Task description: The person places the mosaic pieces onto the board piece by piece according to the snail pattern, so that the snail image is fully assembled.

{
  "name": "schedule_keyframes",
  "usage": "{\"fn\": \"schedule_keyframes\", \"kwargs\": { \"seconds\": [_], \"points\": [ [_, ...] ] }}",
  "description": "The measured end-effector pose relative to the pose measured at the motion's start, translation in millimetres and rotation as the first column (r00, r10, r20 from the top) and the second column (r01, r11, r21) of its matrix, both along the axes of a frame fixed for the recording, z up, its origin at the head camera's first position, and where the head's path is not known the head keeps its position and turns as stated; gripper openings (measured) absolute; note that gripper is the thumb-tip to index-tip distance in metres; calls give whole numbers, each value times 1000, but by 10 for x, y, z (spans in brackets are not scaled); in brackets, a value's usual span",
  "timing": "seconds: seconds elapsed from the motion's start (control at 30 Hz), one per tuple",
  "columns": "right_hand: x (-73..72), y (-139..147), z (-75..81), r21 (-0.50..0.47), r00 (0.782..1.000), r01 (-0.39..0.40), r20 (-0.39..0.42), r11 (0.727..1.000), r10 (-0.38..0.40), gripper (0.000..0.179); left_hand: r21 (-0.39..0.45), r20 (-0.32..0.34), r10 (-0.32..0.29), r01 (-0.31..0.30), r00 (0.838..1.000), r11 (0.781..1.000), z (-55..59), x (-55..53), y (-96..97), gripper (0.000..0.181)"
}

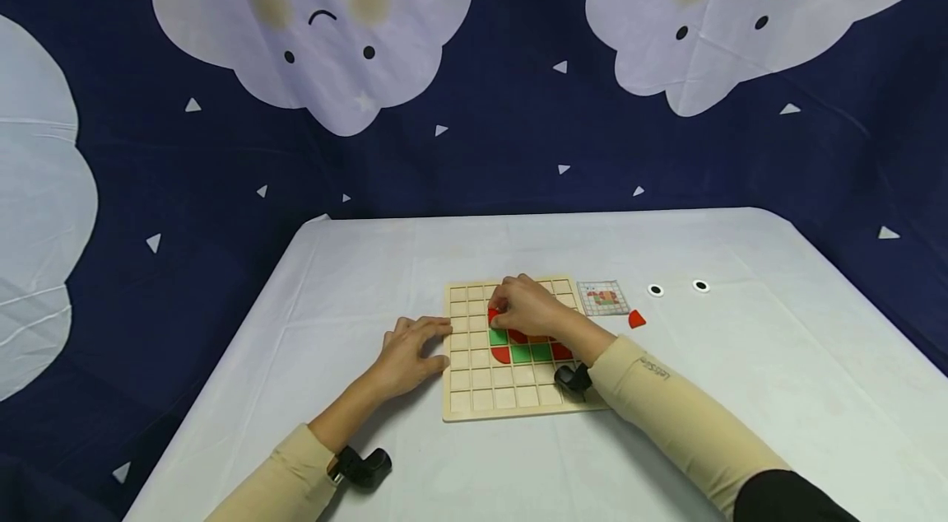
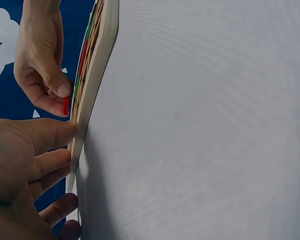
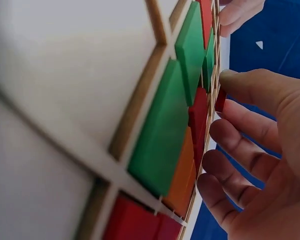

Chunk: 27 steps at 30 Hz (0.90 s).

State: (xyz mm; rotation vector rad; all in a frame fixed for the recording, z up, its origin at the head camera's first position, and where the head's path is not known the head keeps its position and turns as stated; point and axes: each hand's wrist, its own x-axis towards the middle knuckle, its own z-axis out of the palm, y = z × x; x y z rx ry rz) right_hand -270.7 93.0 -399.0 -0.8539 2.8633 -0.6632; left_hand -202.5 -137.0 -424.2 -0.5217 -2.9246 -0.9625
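Note:
A square wooden grid board (image 1: 474,403) lies on the table with green tiles (image 1: 532,353), an orange tile (image 1: 539,339) and red pieces (image 1: 500,355) in its cells. My right hand (image 1: 529,308) is over the board, pinching a small red tile (image 3: 220,100) between thumb and index finger. In the left wrist view that red tile (image 2: 66,105) is close over the board's surface. My left hand (image 1: 403,353) touches the board's left edge, its fingers extended and spread. Part of the board's right side is hidden under my right forearm.
Right of the board's top corner lies a small pattern card (image 1: 603,297), with a loose red piece (image 1: 636,319) beside it. Two white eye discs (image 1: 655,290) with black centres lie farther right on the white tablecloth (image 1: 741,357). A dark blue cloud-print curtain (image 1: 511,94) hangs behind the table.

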Motion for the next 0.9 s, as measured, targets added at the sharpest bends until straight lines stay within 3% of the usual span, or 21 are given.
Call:
{"fn": "schedule_keyframes", "kwargs": {
  "seconds": [0.33,0.73,0.9],
  "points": [
    [3,2,-24,34,999,-30,-14,999,31,19,1,7,-1,1,1000,1000,-2,-5,0,44],
    [-3,15,-33,21,998,-54,-22,998,54,19,2,-1,-7,7,1000,1000,5,-4,-7,44],
    [-10,64,20,-22,999,-28,15,999,28,20,-1,-2,-8,8,1000,1000,-2,-7,-5,45]
  ]
}}
